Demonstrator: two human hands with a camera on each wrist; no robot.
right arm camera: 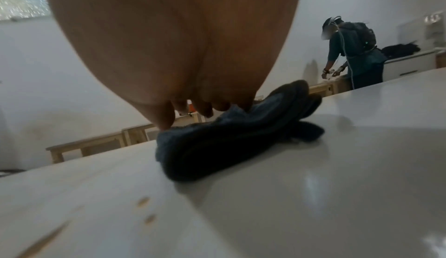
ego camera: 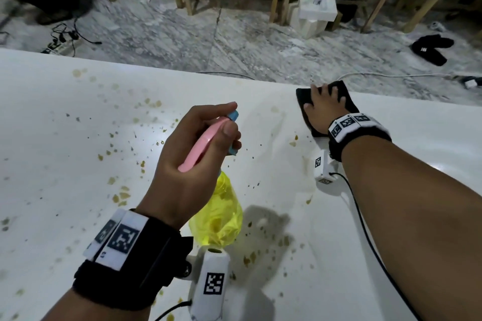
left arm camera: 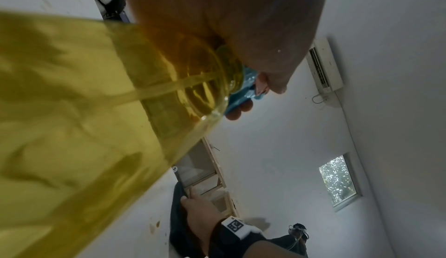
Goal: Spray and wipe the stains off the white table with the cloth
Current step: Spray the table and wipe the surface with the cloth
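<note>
— What's biggest in view?
— The white table point(ego camera: 407, 122), filling most of the head view, speckled with yellow-brown stains point(ego camera: 122, 194) — thickest from nine o'clock round to six.
— And on it?
— Toward one o'clock, near the far edge, a dark cloth point(ego camera: 347, 96) lies bunched on the surface. The right hand point(ego camera: 322, 109) lies flat on top of it, fingers spread and nearly straight, pressing down, not curled round it.
— The other hand?
— At the centre, the left hand point(ego camera: 190, 164) is clenched round the pink and blue head of a spray bottle point(ego camera: 216, 216); the yellow body hangs below the palm, above the table at six o'clock. The forefinger reaches over the top by the blue nozzle, the thumb lies along the pink side.
— Is the trigger squeezed?
— Can't tell.
</note>
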